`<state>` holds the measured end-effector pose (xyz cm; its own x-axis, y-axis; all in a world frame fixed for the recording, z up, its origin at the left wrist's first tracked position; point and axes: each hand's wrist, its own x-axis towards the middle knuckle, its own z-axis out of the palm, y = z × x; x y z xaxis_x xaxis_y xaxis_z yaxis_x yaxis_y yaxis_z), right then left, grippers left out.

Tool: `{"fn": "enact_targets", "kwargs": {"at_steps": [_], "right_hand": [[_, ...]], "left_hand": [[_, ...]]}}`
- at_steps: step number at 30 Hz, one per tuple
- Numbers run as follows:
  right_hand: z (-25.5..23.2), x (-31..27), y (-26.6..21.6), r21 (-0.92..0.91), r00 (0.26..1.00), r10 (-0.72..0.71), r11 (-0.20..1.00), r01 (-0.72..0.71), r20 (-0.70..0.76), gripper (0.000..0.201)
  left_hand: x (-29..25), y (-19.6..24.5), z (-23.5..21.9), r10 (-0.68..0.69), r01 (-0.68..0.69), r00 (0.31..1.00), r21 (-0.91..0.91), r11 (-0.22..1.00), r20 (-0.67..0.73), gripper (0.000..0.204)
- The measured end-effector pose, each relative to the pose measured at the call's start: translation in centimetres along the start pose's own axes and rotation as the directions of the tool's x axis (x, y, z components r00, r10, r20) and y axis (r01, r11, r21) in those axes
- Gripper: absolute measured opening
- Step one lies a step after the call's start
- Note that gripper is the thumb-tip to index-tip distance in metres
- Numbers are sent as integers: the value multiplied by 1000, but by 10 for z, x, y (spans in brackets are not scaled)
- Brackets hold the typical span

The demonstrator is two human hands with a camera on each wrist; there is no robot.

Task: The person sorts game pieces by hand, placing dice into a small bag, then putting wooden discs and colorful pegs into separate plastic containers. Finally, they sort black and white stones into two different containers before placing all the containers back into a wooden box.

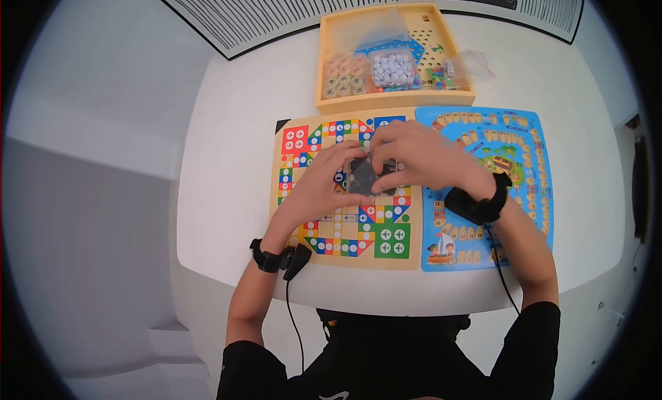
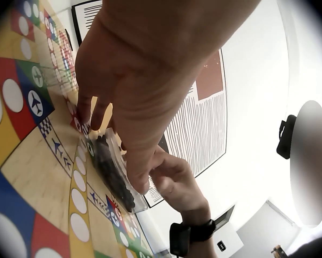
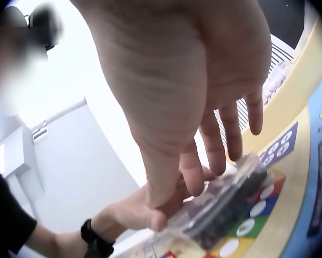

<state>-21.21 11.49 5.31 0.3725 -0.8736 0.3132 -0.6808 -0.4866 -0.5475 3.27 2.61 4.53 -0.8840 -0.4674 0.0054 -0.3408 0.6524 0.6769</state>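
Observation:
A small clear plastic box full of black pieces sits over the middle of the airplane ludo board. My left hand grips it from the left, fingers at the far side and thumb at the near side. From the right, my right hand reaches over the top, with thumb and fingers bent around the box. The left wrist view has the box tilted below the thumb. In the right wrist view, fingertips are right at the upper edge of the box.
A blue board-game panel joins the ludo board on the right. Behind them stands a shallow wooden tray holding round wooden discs, a box of white pieces, and small bags. Cables hang from both wrist cameras.

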Motion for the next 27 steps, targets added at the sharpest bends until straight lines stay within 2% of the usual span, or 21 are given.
{"fn": "enact_targets", "kwargs": {"at_steps": [1, 2, 4, 7, 9, 10, 12, 13, 15, 16, 20, 23, 24, 26, 27], "right_hand": [[-14, 1, -3, 80, 996, 78, 993, -82, 49, 27], [-25, 1, -3, 80, 996, 81, 993, -84, 43, 27], [-45, -3, 1, 64, 975, 130, 991, -120, -178, 25], [-78, -13, 16, 50, 960, 129, 992, -120, -247, 23], [-94, -20, 19, 40, 938, 135, 991, -129, -318, 25], [-100, -24, 21, 35, 917, 140, 990, -137, -373, 27], [-109, -29, 24, 46, 897, 150, 989, -144, -415, 28], [-111, -32, 26, 54, 881, 144, 989, -134, -450, 29], [-116, -35, 28, 69, 874, 176, 984, -163, -452, 30], [-118, -36, 29, 84, 870, 204, 979, -186, -448, 31], [-116, -39, 42, 44, 871, 156, 987, -153, -467, 32], [-117, -41, 43, -79, 880, 131, 979, -187, -456, 30], [-120, -41, 38, -81, 879, 133, 978, -190, -458, 30], [-124, -39, 29, -29, 883, 203, 971, -237, -422, 31], [-123, -38, 30, -25, 883, 214, 969, -246, -419, 31]], "left_hand": [[1, 2, -2, 4, -4, 1000, 5, 1000, 4, 75], [3, 5, -3, 29, -30, 1000, 69, 997, 9, 74], [5, 8, -4, 58, -60, 998, 136, 989, 19, 74], [12, 10, -9, 77, -86, 996, 222, 971, 49, 70], [17, 11, -18, 162, -149, 986, 259, 954, -31, 64], [22, 10, -25, 170, -159, 985, 261, 952, -19, 64], [35, 8, -46, 102, -80, 985, 157, 984, -138, 63], [42, 7, -56, 110, -86, 984, 167, 982, -137, 63], [65, 2, -80, 134, -100, 968, 163, 981, -211, 61], [76, -2, -90, 138, -103, 968, 169, 980, -212, 61], [113, -35, -108, 114, -74, 976, 212, 974, -185, 59], [125, -54, -101, -64, 68, 998, 150, 986, -25, 67], [125, -55, -99, -60, 62, 998, 150, 987, -23, 67], [121, -60, -95, 47, -19, 985, 168, 986, -165, 67], [119, -55, -92, 44, -19, 986, 160, 987, -158, 67]]}}
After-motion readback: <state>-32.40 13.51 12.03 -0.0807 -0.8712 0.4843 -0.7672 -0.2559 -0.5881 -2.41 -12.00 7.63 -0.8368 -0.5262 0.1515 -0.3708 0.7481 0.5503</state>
